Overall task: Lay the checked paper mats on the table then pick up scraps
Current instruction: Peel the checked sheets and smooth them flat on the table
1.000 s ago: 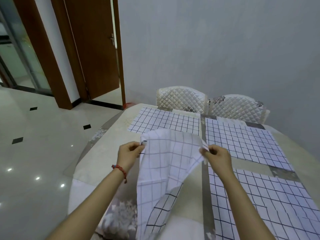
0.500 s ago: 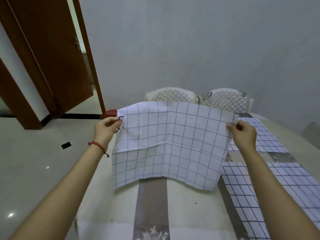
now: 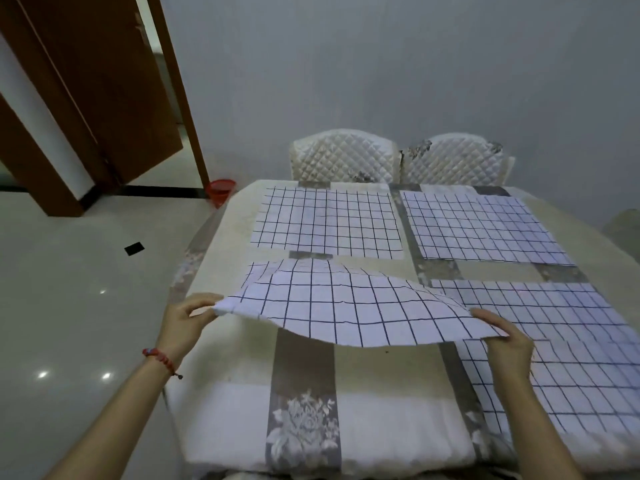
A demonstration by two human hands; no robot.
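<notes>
Both hands have hold of the same checked paper mat (image 3: 349, 306) at its near corners. The left hand (image 3: 188, 323) pinches the near-left corner between thumb and curled fingers, and there's a red bracelet (image 3: 160, 358) on that wrist. The right hand (image 3: 507, 344) has the near-right corner, thumb on top of the sheet and fingers tucked underneath.

The mat is sort of floating over the near-left part of the table (image 3: 374, 362), sagging in the middle, while its far edge at 12 o'clock looks like it's down on the tablecloth. The near edge is clearly lifted.

Three more mats are already flat on the table: a far-left mat (image 3: 329, 221) at about 12 o'clock from the held one, a far-right mat (image 3: 481, 228) at about 1 o'clock, and a near-right mat (image 3: 575, 344) at 3 o'clock, just beside the right hand. The held sheet's right corner overlaps that last one a bit.

Two white quilted chairs (image 3: 398, 161) sit at the far side of the table, at 12 o'clock. A red bucket (image 3: 220, 190) is on the floor at 11 o'clock by the brown door (image 3: 104, 88).
</notes>
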